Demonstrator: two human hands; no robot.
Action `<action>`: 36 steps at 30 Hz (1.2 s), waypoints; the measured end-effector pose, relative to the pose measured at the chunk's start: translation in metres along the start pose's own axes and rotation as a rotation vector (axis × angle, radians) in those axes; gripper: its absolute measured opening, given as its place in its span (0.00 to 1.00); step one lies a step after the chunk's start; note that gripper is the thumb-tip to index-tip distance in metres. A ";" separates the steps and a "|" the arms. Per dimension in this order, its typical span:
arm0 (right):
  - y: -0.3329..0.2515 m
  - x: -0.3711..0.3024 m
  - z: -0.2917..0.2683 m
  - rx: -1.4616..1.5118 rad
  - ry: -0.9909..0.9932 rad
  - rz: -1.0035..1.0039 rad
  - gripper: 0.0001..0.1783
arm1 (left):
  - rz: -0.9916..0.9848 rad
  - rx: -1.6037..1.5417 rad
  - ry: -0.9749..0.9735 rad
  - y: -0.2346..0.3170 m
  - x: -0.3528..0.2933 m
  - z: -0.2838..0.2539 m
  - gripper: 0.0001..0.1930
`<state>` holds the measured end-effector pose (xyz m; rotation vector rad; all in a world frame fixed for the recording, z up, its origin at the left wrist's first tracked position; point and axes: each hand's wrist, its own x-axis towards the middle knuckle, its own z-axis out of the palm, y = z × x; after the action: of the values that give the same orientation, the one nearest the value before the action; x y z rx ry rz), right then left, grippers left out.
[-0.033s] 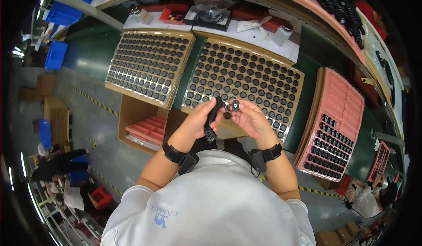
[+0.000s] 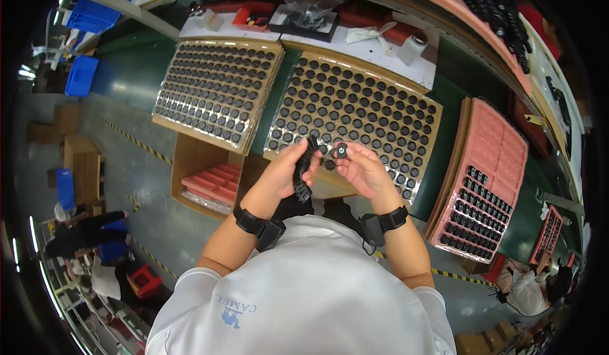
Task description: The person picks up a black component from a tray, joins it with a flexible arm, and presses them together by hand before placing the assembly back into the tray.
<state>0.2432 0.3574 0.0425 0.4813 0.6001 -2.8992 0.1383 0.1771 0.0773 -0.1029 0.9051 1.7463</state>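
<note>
In the head view, the left hand [image 2: 280,172], angled inward with fingers curled, is clamped on an upright black ribbed strand [image 2: 304,176]. The right hand [image 2: 369,176] mirrors it, thumb and fingertips pinching a small black disc [image 2: 341,151] just beside the strand, near the middle tray's [image 2: 436,115] front edge.

From my head view, I have the left forearm [image 2: 222,248] slanting up and rightward and the right forearm [image 2: 408,246] slanting up and leftward, so they converge in front of me. My left hand [image 2: 282,171] is closed in a grip, its thumb [image 2: 297,150] opposite its curled fingers [image 2: 309,177]. My right hand [image 2: 368,172] holds a pinch near the fingertips [image 2: 349,154]. Both hands sit about level, near each other, apart.
</note>
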 end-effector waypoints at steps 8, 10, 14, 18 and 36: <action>0.063 0.043 -0.044 -0.726 0.394 -0.021 0.12 | 0.190 -0.239 0.420 0.038 -0.052 -0.064 0.22; 0.083 0.049 -0.044 -0.838 0.411 -0.052 0.11 | 0.198 -0.306 0.419 0.048 -0.064 -0.084 0.21; 0.116 0.066 -0.048 -0.903 0.452 -0.074 0.10 | 0.214 -0.469 0.231 0.061 -0.081 -0.132 0.20; 0.134 0.082 -0.033 -1.008 0.502 -0.114 0.09 | 0.219 -0.510 -0.124 0.081 -0.081 -0.161 0.18; 0.167 0.118 -0.007 -1.505 0.579 -0.246 0.11 | 0.068 0.061 0.183 0.099 -0.063 -0.171 0.10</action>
<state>0.1679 0.1996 -0.0633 0.9092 2.5794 -1.5506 0.0173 0.0130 0.0386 -0.1962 1.1057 1.7911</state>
